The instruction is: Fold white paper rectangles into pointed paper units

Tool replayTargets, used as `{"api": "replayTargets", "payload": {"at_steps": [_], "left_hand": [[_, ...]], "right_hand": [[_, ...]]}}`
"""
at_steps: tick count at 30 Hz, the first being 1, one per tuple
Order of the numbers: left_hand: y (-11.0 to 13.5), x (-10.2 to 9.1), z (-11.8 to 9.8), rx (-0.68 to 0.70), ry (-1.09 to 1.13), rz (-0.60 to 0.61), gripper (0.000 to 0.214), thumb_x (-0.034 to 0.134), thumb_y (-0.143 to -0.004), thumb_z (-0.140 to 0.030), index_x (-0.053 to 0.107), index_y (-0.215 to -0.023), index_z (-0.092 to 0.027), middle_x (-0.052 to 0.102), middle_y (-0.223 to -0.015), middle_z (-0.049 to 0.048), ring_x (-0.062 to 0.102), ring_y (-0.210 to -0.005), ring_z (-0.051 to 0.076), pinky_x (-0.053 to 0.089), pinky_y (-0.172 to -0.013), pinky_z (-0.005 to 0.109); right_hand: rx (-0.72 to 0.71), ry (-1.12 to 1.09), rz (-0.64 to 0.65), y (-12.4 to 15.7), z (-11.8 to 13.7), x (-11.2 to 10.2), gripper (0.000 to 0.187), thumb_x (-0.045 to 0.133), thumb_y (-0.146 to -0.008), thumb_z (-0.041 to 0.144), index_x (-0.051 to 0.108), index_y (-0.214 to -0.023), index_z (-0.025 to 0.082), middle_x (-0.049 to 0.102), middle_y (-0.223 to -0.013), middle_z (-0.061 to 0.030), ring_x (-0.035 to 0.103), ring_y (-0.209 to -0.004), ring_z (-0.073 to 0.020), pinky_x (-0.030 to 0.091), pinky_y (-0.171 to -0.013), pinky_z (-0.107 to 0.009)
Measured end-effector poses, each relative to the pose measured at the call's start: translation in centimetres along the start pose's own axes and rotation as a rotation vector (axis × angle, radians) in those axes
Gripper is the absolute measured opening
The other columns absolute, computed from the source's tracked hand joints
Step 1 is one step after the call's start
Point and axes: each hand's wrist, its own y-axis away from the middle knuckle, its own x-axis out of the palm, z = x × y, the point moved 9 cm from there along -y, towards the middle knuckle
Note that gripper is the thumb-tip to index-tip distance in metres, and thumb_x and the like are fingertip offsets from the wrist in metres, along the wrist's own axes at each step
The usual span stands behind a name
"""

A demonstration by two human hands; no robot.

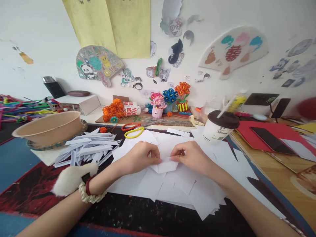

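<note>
My left hand (140, 158) and my right hand (190, 156) meet at the middle of the table, both pinched shut on a small folded piece of white paper (165, 165). That piece lies on top of a loose spread of white paper sheets (177, 187). A pale furry scrunchie and a dark red band ring my left wrist (86, 189). To the left lies a heap of folded white paper strips (86, 148).
A tan bowl (46, 128) stands at the left. Yellow scissors (134, 132) and orange scissors (130, 126) lie behind the sheets. A lidded paper cup (218, 126) with a straw stands to the right, beside red card (269, 131) and a phone (271, 140). Craft flower pots (170, 102) line the wall.
</note>
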Motion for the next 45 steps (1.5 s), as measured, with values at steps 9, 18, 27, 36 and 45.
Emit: {"api": "replayTargets", "payload": {"at_steps": [9, 18, 27, 36, 45], "left_hand": [[0.5, -1.8, 0.6, -0.161, 0.382, -0.214, 0.019, 0.069, -0.072, -0.032, 0.058, -0.068, -0.017, 0.055, -0.054, -0.0030, 0.054, -0.050, 0.012, 0.037, -0.046, 0.021], [2.7, -0.1, 0.3, -0.222, 0.793, -0.218, 0.027, 0.070, -0.076, -0.037, 0.055, -0.077, -0.014, 0.068, -0.083, 0.0067, 0.068, -0.074, 0.019, 0.050, -0.062, 0.028], [2.9, -2.1, 1.6, -0.178, 0.600, -0.280, 0.021, 0.065, -0.079, -0.035, 0.062, -0.083, -0.015, 0.062, -0.063, 0.0003, 0.063, -0.065, 0.016, 0.043, -0.054, 0.023], [2.0, -1.4, 2.6, -0.206, 0.694, -0.253, 0.020, 0.067, -0.079, -0.033, 0.063, -0.078, -0.013, 0.072, -0.078, 0.0074, 0.063, -0.065, 0.015, 0.045, -0.055, 0.024], [2.3, -0.3, 1.7, -0.155, 0.946, -0.088, 0.014, 0.067, -0.082, -0.025, 0.071, -0.082, -0.012, 0.073, -0.086, 0.0071, 0.060, -0.066, 0.012, 0.044, -0.059, 0.022]], "right_hand": [[-0.010, -0.273, -0.264, -0.2, 1.2, -3.6, 0.057, 0.072, -0.075, 0.040, 0.054, -0.126, 0.023, 0.066, -0.098, -0.0054, 0.062, -0.079, -0.0183, 0.050, -0.073, -0.034], [0.021, -0.504, -0.041, -0.5, 3.3, 0.6, 0.043, 0.074, -0.068, 0.057, 0.063, -0.065, 0.016, 0.062, -0.065, -0.0030, 0.062, -0.066, -0.0184, 0.051, -0.067, -0.033], [0.015, -0.295, 0.080, 0.0, 2.0, 0.2, 0.028, 0.071, -0.075, 0.043, 0.063, -0.064, 0.018, 0.065, -0.066, -0.0025, 0.061, -0.064, -0.0175, 0.048, -0.064, -0.031], [0.073, -0.498, 0.083, 0.1, 1.0, 0.5, 0.033, 0.071, -0.075, 0.048, 0.063, -0.077, 0.016, 0.067, -0.072, -0.0034, 0.066, -0.060, -0.0166, 0.050, -0.059, -0.030], [0.229, -0.627, 0.120, 1.0, -0.4, 1.7, 0.029, 0.073, -0.075, 0.034, 0.058, -0.059, 0.015, 0.064, -0.056, -0.0014, 0.060, -0.042, -0.0117, 0.045, -0.042, -0.023]]}}
